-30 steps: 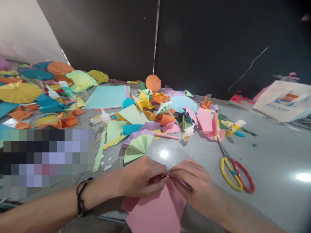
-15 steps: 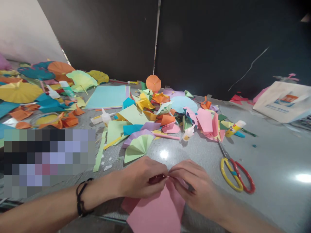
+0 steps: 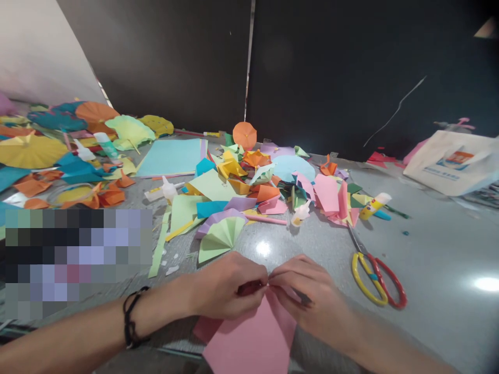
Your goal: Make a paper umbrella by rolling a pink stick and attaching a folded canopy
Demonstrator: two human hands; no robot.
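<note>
A sheet of pink paper (image 3: 251,340) lies at the table's near edge, its lower part reaching the bottom of the view. At its top edge my left hand (image 3: 234,285) pinches the paper, thumb and fingers pressed together. My right hand (image 3: 306,291) grips the same edge from the other side, fingertips nearly touching those of the left. The fold between the fingertips is mostly hidden. Just beyond my left hand rests a pleated green and purple paper fan (image 3: 223,234). Scissors (image 3: 378,278) with yellow and red handles lie to the right of my right hand.
Folded paper scraps (image 3: 267,193) pile up across the middle. Around them are a small glue bottle (image 3: 301,213), a yellow glue stick (image 3: 375,206) and blue paper sheets (image 3: 167,157). A white bag (image 3: 452,162) stands at the right, before a dark wall (image 3: 331,67). A blurred patch covers the left.
Both hands keep their pinch on the pink paper with barely any movement. The whole view has shifted very slightly.
</note>
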